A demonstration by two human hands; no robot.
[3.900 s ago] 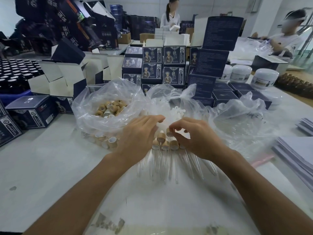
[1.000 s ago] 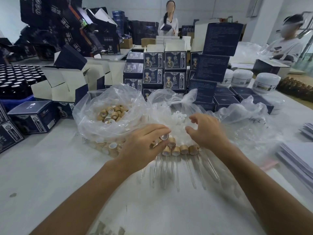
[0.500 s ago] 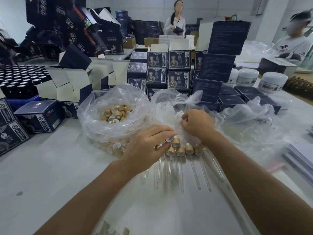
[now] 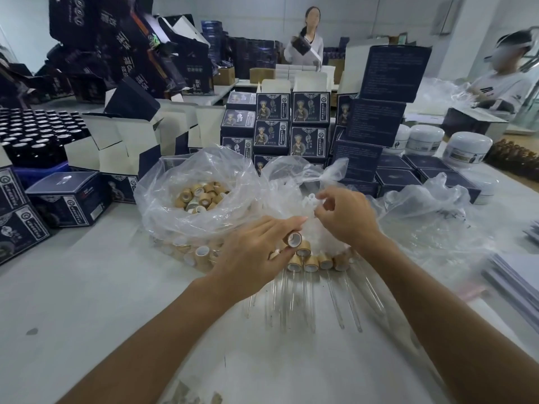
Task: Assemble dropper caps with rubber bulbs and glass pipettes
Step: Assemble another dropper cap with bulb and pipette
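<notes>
Right hand (image 4: 347, 218) had lifted back from bulb bag since half-second before, white rubber bulb (image 4: 311, 198) pinched at fingertips. Head view: left hand (image 4: 256, 252) gripped bamboo-look cap (image 4: 294, 239), open end up, above row of finished droppers (image 4: 312, 262) on worktop (image 4: 87, 301). Loose caps (image 4: 201, 196) waited in bag beside. Best practice, likely: steady cap, seat bulb squarely through collar before adding pipette.
</notes>
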